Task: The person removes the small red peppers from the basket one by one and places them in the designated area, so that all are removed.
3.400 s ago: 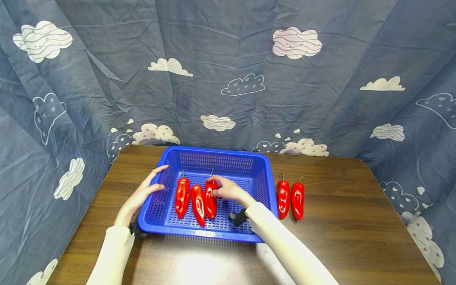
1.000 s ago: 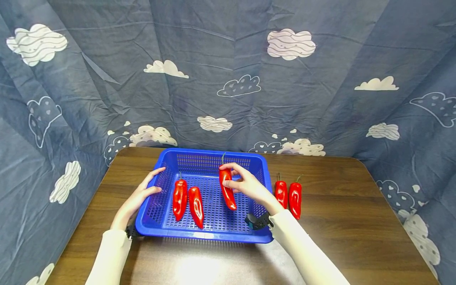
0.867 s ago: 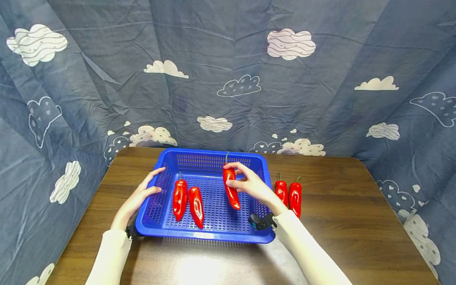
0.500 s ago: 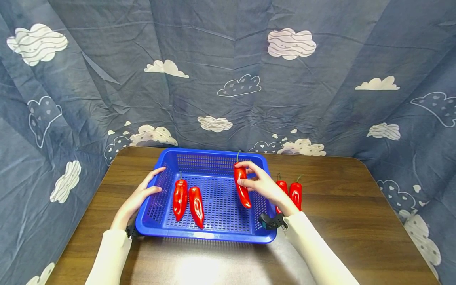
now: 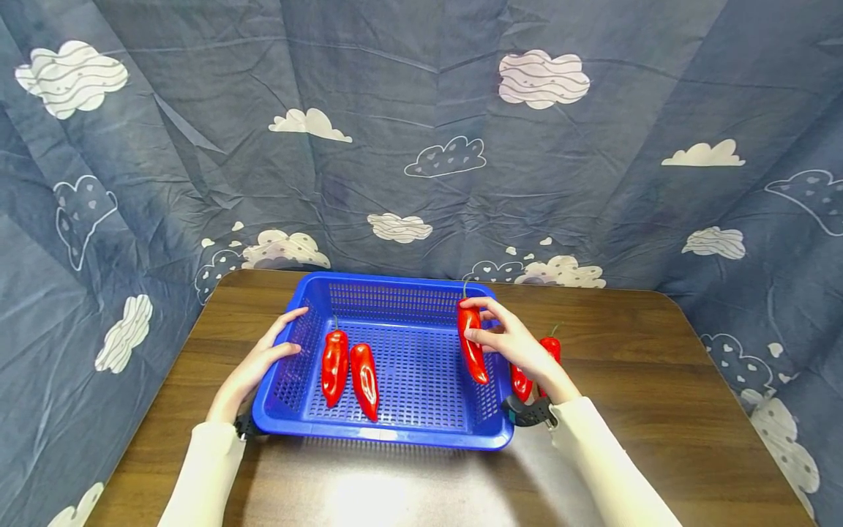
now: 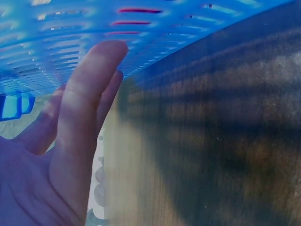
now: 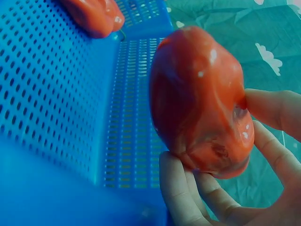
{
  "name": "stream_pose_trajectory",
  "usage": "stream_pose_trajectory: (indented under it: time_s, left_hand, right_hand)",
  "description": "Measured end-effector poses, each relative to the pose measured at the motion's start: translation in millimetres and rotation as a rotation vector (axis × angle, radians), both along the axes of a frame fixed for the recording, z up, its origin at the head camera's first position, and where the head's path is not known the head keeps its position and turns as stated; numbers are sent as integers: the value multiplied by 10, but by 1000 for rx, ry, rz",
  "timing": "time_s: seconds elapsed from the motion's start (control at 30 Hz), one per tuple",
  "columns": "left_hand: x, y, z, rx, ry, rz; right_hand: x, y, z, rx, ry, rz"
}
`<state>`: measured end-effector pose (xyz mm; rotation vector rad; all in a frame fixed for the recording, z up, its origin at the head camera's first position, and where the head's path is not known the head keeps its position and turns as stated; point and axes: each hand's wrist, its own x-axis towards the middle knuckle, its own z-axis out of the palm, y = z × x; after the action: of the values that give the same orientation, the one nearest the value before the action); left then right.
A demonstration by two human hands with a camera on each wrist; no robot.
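Red pepper (image 5: 473, 356) pinched in right fingers (image 5: 487, 338); left fingers (image 5: 279, 353) apart, against blue basket (image 5: 421, 438).

Two peppers (image 5: 334, 368) inside the basket (image 5: 323, 429), another pair (image 5: 522, 383) right of it

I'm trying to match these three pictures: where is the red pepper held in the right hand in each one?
Head: the held pepper is right of centre, pinched by the right hand near the right end of the blue basket.
Left wrist: I cannot pick it out; red stripes show through slots at the top, but I can't tell which pepper.
Right wrist: large, right of centre.
Shared landmark: the blue basket.
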<state>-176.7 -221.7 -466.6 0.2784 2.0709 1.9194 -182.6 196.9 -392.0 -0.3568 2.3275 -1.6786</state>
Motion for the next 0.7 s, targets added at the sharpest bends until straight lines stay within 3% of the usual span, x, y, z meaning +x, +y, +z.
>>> stream_pose_trajectory:
  time_s: [0.7]
  left_hand:
    - [-3, -2, -7, 16, -5, -3]
  right_hand:
    - [71, 359, -4, 22, 50, -70]
